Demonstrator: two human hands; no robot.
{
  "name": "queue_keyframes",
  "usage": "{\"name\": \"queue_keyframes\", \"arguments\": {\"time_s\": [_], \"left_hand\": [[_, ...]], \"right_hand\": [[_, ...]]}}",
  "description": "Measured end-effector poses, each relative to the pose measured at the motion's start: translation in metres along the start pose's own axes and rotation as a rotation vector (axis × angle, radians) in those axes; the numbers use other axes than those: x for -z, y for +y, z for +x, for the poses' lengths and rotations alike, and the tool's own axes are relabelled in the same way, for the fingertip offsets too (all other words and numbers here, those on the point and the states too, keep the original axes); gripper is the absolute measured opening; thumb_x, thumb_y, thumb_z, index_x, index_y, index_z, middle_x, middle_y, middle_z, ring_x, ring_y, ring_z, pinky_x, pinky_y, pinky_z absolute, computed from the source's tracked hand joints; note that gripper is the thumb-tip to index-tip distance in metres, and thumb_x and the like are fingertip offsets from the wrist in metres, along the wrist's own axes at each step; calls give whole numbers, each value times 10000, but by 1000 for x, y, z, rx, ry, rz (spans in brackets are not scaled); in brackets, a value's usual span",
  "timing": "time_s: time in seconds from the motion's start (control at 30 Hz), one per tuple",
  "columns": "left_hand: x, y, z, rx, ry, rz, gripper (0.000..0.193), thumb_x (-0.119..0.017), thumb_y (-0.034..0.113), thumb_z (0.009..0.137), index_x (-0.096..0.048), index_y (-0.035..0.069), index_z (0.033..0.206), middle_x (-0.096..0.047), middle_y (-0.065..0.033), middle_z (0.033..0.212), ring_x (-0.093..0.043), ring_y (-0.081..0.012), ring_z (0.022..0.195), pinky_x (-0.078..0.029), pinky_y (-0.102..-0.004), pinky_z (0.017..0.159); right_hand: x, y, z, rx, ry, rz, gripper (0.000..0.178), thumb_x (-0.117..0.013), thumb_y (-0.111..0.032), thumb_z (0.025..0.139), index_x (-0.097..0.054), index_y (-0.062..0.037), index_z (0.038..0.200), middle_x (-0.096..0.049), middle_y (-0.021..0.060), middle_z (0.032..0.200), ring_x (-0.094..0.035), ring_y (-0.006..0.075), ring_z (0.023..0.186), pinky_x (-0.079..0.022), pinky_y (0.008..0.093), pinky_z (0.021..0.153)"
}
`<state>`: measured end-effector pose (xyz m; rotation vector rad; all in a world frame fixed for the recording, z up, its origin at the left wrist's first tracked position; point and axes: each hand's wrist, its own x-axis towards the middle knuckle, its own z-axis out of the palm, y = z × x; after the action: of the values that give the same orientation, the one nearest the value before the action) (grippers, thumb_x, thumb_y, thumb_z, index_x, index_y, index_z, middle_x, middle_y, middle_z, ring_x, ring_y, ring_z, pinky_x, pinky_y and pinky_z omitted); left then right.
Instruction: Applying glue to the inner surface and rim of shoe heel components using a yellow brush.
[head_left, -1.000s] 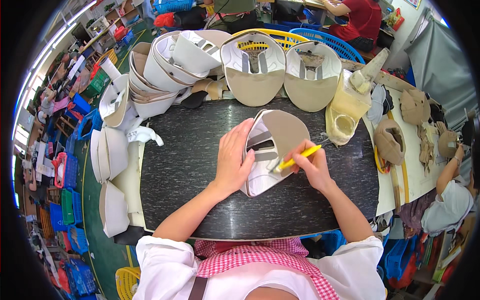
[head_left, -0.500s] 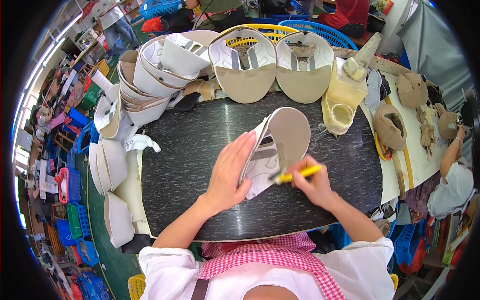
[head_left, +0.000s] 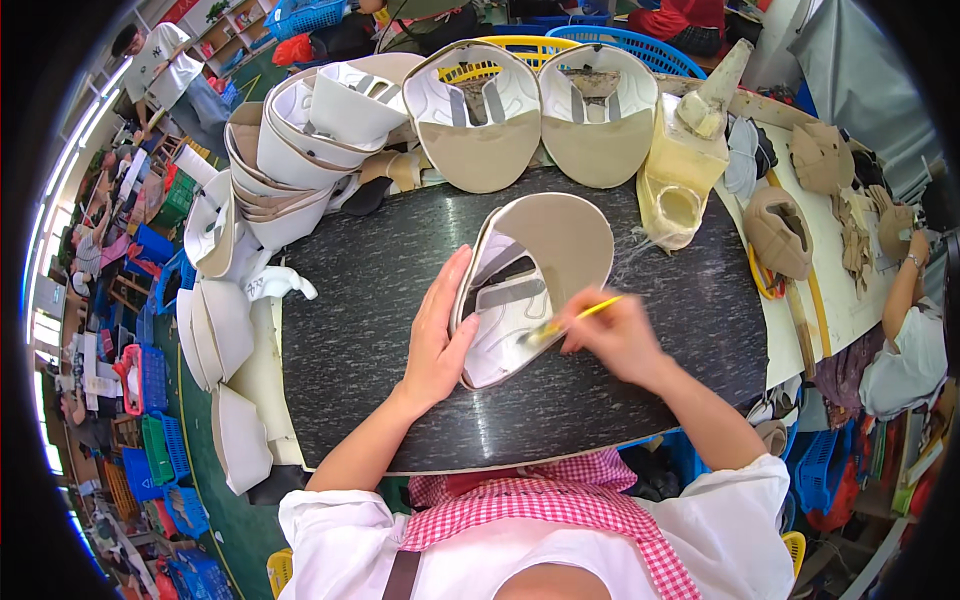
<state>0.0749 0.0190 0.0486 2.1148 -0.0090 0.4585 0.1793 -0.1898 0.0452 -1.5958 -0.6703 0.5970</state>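
Observation:
A beige cap-shaped piece (head_left: 573, 235) with a curved brim and white lining stands tilted over the middle of the dark table. My left hand (head_left: 435, 335) grips its left side, fingers stretched along the outside and thumb at the near edge. In my right hand (head_left: 615, 340), somewhat blurred, is a yellow-handled brush (head_left: 592, 308). Its bristles touch the white lining close to the lower right edge. Whether they leave anything on the lining is too small to tell. Grey strips and a cut-out opening show inside the piece.
Two similar pieces (head_left: 478, 155) lean at the table's far edge. Nested ones (head_left: 300, 150) pile up at the far left, with more (head_left: 220, 330) along the left side. A crusted yellowish container (head_left: 682, 180) stands far right. Beyond it, another person's arm (head_left: 903, 285) reaches a side table.
The cap-shaped piece has turned, its lining now facing up more, and has shifted slightly left. My right hand has moved the brush along the lining, its handle tilting up. The view has shifted slightly.

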Motion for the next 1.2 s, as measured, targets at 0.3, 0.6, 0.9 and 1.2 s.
{"name": "queue_keyframes", "arguments": {"time_s": [0.3, 0.6, 0.9, 1.2], "left_hand": [[12, 6, 24, -6, -44, -7, 374, -517, 153, 832, -476, 32, 1184, -506, -141, 1183, -510, -258, 1066, -407, -339, 881], [-8, 3, 112, 159, -593, 429, 519, -582, 413, 741, -571, 35, 1096, -656, -142, 894, -647, -225, 765, -479, -322, 758], [4, 31, 44, -174, 10, -52, 573, -583, 157, 746, -390, 6, 1264, -558, -167, 1037, -601, -246, 846, -483, -321, 701], [-20, 30, 44, -283, -65, 143, 692, -560, 200, 771, -238, 41, 1363, -443, -198, 1189, -560, -370, 929, -482, -402, 741]], "right_hand": [[-41, 9, 8, 415, -61, -276, 161, -682, -140, 751, -605, -40, 852, -635, 113, 802, -636, 244, 722, -501, 319, 674], [-26, -4, -16, 184, -94, -136, 108, -610, -93, 798, -588, -38, 888, -600, 52, 753, -561, 105, 662, -449, 235, 566], [138, -11, 31, 254, 579, -829, 247, -617, -258, 836, -608, -12, 820, -540, -11, 606, -372, 40, 505, -299, 225, 452], [117, -7, 10, 169, 672, 137, 211, -546, -251, 849, -544, -55, 771, -592, 55, 593, -415, 38, 407, -284, 172, 356]]}}
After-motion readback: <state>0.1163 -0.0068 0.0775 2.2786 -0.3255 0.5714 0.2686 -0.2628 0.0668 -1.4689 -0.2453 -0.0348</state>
